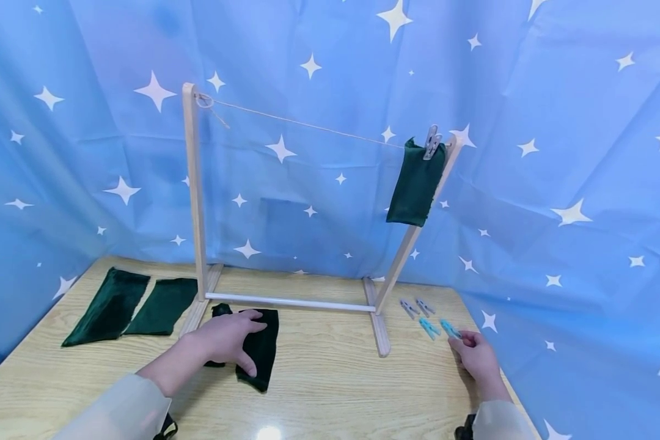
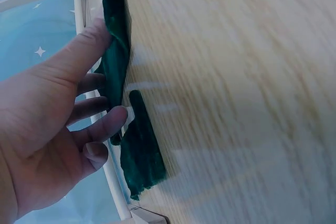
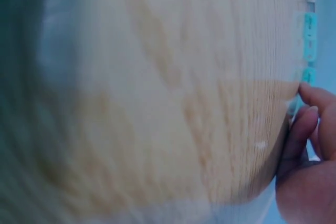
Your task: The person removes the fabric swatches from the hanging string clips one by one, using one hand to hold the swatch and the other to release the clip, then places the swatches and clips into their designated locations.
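Observation:
My left hand [image 1: 228, 338] is over a dark green cloth [image 1: 264, 351] on the table, its thumb and fingers spread across it. In the left wrist view the thumb overlaps the cloth's edge and the other fingers bend loosely. Another dark green cloth [image 1: 216, 365] lies partly hidden under that hand and wrist. On the right, the thumb and index finger of my right hand [image 1: 477, 355] pinch the near end of a light blue clothespin [image 1: 451, 329]. A second light blue clothespin [image 1: 429, 329] and two greyish purple clothespins [image 1: 409, 308] lie just beyond.
A wooden frame [image 1: 196, 201] with a string [image 1: 308, 125] strung across stands at the back. One green cloth [image 1: 416, 186] hangs at the string's right end under a clothespin [image 1: 432, 143]. Two more green cloths [image 1: 110, 305] lie at the left. A blue star-patterned curtain [image 1: 330, 73] closes off the back.

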A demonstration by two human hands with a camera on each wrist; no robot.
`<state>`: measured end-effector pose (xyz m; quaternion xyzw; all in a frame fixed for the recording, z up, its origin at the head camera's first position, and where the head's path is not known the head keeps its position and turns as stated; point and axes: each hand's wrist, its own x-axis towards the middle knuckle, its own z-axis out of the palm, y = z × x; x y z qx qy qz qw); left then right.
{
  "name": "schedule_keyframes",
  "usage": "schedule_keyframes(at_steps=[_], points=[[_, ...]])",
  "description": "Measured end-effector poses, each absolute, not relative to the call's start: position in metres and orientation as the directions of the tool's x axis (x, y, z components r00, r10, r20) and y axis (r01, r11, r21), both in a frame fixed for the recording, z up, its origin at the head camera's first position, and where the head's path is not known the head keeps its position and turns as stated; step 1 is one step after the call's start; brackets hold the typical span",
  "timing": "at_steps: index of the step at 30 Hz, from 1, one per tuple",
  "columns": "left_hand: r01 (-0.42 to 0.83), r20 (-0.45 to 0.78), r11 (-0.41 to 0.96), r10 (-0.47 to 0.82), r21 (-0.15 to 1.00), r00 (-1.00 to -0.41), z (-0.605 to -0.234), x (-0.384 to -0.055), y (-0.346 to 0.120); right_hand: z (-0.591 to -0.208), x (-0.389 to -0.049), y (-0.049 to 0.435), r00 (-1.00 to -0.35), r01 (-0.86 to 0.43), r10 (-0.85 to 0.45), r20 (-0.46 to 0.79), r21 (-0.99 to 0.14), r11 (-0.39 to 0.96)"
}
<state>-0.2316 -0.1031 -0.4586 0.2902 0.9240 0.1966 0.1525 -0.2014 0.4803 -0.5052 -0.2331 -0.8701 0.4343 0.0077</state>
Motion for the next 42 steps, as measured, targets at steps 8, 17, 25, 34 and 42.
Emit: schedule_keyframes(at_steps=[8,17,25,34,42], points=[[0.484,-0.068,0.704,0.599,0.519,-0.798,-0.455,-0.235,-0.103,-0.507,-0.205,0.485,-0.897,0.393,0.395,-0.199,-0.766,0.509],[0.614,0.201,0.569,0.623,0.546,-0.756,-0.433,-0.241,-0.095,-0.49,-0.197,0.488,-0.911,0.32,0.397,-0.117,-0.806,0.498],[0.626,0.258,0.52,0.612,0.581,-0.748,-0.406,-0.24,-0.088,-0.439,-0.193,0.47,-0.929,0.233,0.371,-0.015,-0.802,0.55],[0.639,0.295,0.466,0.616,0.612,-0.731,-0.374,-0.24,-0.076,-0.377,-0.191,0.43,-0.941,0.037,0.295,0.165,-0.817,0.575],[0.687,0.382,0.361,0.627,0.63,-0.679,-0.339,-0.245,-0.05,-0.312,-0.191,0.391,-0.942,-0.079,0.201,0.27,-0.758,0.648]])
